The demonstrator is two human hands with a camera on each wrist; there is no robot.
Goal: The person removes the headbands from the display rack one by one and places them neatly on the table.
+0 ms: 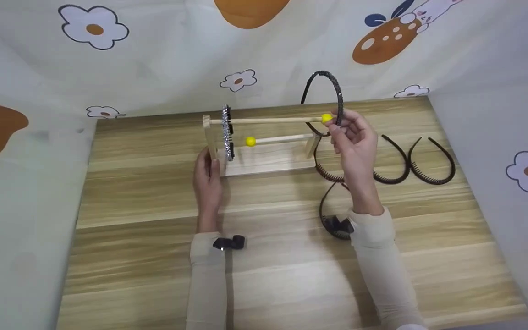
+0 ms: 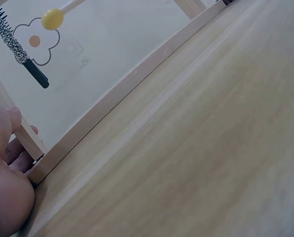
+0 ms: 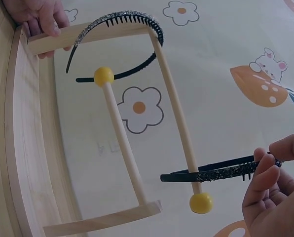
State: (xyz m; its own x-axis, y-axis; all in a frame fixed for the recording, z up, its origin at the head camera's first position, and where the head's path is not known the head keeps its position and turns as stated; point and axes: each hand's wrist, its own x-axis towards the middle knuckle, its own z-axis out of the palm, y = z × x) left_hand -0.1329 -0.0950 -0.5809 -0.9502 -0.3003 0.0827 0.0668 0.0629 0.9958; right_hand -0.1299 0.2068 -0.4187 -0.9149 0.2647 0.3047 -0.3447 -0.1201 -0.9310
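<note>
Pinching one glittery headband, the right grip holds its loop apparently around the upper rod, near its yellow ball. Best, I judge, to keep the loop clear of the ball while the left grip, wrapped around the upright, steadies the stand. Counted: one stand, two rods, two balls; a second headband on the rod, four dark headbands on the worktop.

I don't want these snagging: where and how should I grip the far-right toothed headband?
Probably best to pinch the far-right toothed headband by its right-hand curve, from the right: that side bows outward freely, while its left crowds the neighbouring headband.
</note>
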